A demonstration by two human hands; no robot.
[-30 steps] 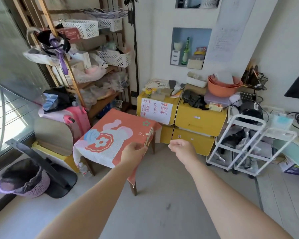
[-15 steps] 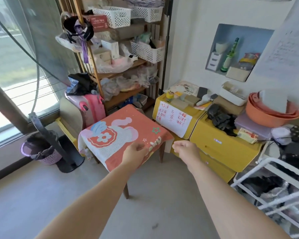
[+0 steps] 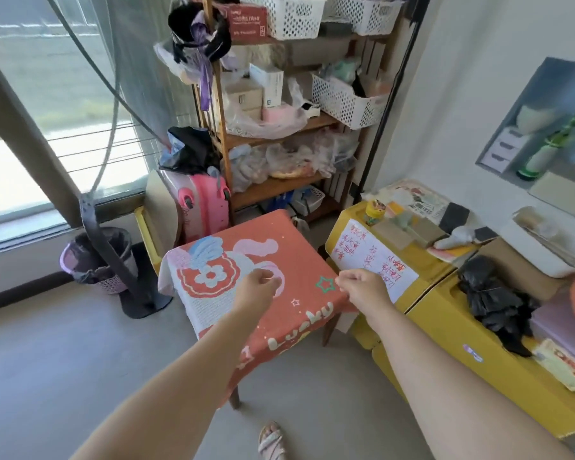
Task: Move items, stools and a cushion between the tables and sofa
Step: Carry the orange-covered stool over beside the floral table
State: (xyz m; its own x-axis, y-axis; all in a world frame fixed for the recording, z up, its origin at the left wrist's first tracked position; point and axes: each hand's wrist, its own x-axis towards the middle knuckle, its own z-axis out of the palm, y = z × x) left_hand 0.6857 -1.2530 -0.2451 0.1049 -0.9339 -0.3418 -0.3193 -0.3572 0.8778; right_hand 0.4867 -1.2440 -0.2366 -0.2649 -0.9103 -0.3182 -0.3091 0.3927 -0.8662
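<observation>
A small wooden-legged table draped in an orange-red cartoon cloth (image 3: 299, 254) with the word "Lucky" stands in front of me. My left hand (image 3: 258, 288) hovers over the middle of the cloth, fingers curled, nothing visible in it. My right hand (image 3: 362, 288) sits at the cloth's right edge, also curled into a loose fist. Whether either hand touches the cloth is unclear. No stool, cushion or sofa is in view.
Yellow drawer cabinets (image 3: 462, 343) with clutter and a handwritten note (image 3: 372, 257) press against the table's right side. Behind it are a wooden shelf (image 3: 279, 134) of baskets and a pink suitcase (image 3: 203, 200). A purple bin (image 3: 97, 257) and a stand's base (image 3: 146, 303) sit left. My sandalled foot (image 3: 271, 439) is below.
I have come closer to the table and the view has swung left. Both hands moved from its near corner to over the cloth-covered top.
</observation>
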